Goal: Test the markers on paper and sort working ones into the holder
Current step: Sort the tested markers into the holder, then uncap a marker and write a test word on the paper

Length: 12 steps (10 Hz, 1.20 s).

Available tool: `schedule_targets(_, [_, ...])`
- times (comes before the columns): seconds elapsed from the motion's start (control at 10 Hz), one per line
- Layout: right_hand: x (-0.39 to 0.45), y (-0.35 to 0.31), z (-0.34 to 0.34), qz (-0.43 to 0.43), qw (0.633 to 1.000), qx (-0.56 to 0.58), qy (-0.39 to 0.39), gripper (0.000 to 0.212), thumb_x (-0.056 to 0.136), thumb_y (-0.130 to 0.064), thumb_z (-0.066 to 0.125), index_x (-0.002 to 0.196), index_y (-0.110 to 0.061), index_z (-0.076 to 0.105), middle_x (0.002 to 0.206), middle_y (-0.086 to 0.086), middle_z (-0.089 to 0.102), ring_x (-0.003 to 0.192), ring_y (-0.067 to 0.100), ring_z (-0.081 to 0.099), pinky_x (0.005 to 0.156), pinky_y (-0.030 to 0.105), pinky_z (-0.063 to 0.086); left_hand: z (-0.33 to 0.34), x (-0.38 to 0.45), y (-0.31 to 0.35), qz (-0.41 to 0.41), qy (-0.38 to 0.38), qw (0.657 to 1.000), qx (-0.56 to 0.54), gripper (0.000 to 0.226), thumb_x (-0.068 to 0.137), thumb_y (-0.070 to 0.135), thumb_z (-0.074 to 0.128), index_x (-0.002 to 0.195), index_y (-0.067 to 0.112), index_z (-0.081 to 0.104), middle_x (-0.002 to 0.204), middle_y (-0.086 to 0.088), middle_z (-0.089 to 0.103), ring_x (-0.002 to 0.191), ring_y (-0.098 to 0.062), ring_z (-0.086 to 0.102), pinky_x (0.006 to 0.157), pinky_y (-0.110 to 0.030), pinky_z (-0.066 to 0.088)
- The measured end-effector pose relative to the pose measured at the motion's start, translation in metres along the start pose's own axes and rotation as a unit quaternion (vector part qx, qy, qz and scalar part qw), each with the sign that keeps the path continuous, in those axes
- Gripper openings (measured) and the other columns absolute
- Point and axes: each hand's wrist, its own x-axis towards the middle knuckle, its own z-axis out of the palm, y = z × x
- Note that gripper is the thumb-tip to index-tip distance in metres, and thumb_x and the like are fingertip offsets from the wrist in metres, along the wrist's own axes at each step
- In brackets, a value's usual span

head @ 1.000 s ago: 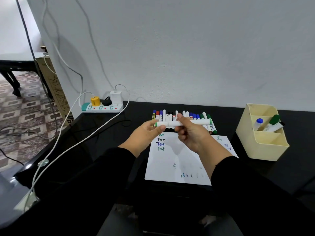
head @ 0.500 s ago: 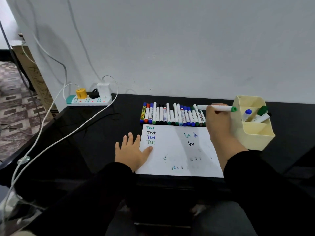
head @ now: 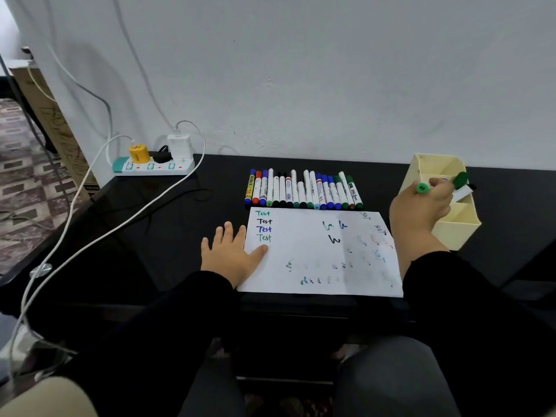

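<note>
Marker: green-capped marker (head: 422, 188) in my right hand (head: 421, 207), capped end towards me, the rest hidden behind my fingers, over the near rim of the holder.
Right hand: fingers curled round that marker, held at the holder's left side, above the table.
Holder: cream plastic box (head: 457, 230) with dividers, square-edged, at the right of the paper; another green cap (head: 461, 179) and a white barrel stick out of a back compartment.
Left hand: my left hand (head: 230, 251) lies flat, fingers spread, thumb on the left edge of the paper, holding nothing.
Paper: white sheet (head: 301, 251), matte, with "Test" written four times at upper left in green, black and blue, plus scribbles further right.
Marker row: a row of markers (head: 304, 191) lies side by side just beyond the paper, white barrels with blue, red, green and black caps.
Table: glossy black top (head: 180, 224).
Power strip: white strip (head: 150, 167) at back left against the wall, with a yellow plug and white charger, white cable trailing off.
</note>
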Motion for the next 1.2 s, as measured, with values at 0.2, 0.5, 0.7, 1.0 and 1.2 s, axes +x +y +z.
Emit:
schedule_targets(0.2, [0.028,-0.003,-0.007,0.05,0.994,-0.083,-0.047,0.034,0.098,-0.013,0.04,0.128,0.003,0.04,0.137,0.021,0.042,0.127,0.037,0.04,0.104,0.036,0.029,0.001,-0.001,0.0,0.001,0.004,1.0,0.002,0.078,0.088,0.069,0.021,0.15,0.025,0.008,0.158,-0.004,-0.001,0.145,-0.022,-0.002,0.115,-0.048,0.0])
schedule_targets(0.5, [0.056,0.001,0.002,0.111,0.979,-0.136,-0.1,0.041,0.097,-0.023,0.049,0.126,0.006,0.05,0.131,0.025,0.051,0.122,0.036,0.049,0.1,0.036,0.038,0.001,-0.001,0.001,0.0,0.004,1.0,0.002,0.078,0.088,0.07,0.02,0.15,0.025,0.008,0.158,-0.003,-0.001,0.145,-0.022,-0.002,0.115,-0.047,-0.001])
schedule_targets(0.7, [0.056,0.001,0.003,0.147,0.984,-0.058,-0.082,0.038,0.098,-0.015,0.045,0.134,-0.004,0.037,0.138,0.018,0.044,0.125,0.03,0.046,0.099,0.03,0.035,0.002,-0.002,0.0,0.003,0.007,1.0,0.006,0.077,0.088,0.069,0.02,0.15,0.024,0.007,0.158,-0.004,-0.002,0.145,-0.022,-0.002,0.115,-0.047,0.0])
schedule_targets(1.0, [0.035,-0.002,0.001,0.138,0.988,-0.023,-0.066,0.038,0.096,-0.017,0.049,0.131,-0.005,0.039,0.139,0.015,0.042,0.125,0.032,0.045,0.102,0.036,0.037,-0.001,-0.002,0.001,-0.001,0.001,1.0,0.005,0.078,0.088,0.069,0.019,0.15,0.025,0.007,0.158,-0.003,-0.002,0.145,-0.022,-0.002,0.115,-0.047,0.0])
schedule_targets(1.2, [0.009,0.003,0.016,0.033,0.994,-0.041,-0.093,0.024,0.095,-0.018,0.051,0.114,-0.004,0.048,0.121,0.016,0.052,0.11,0.03,0.053,0.089,0.035,0.045,-0.001,-0.002,0.003,-0.003,0.002,1.0,0.014,0.077,0.088,0.069,0.019,0.15,0.025,0.006,0.158,-0.003,-0.002,0.145,-0.021,-0.001,0.115,-0.047,0.002])
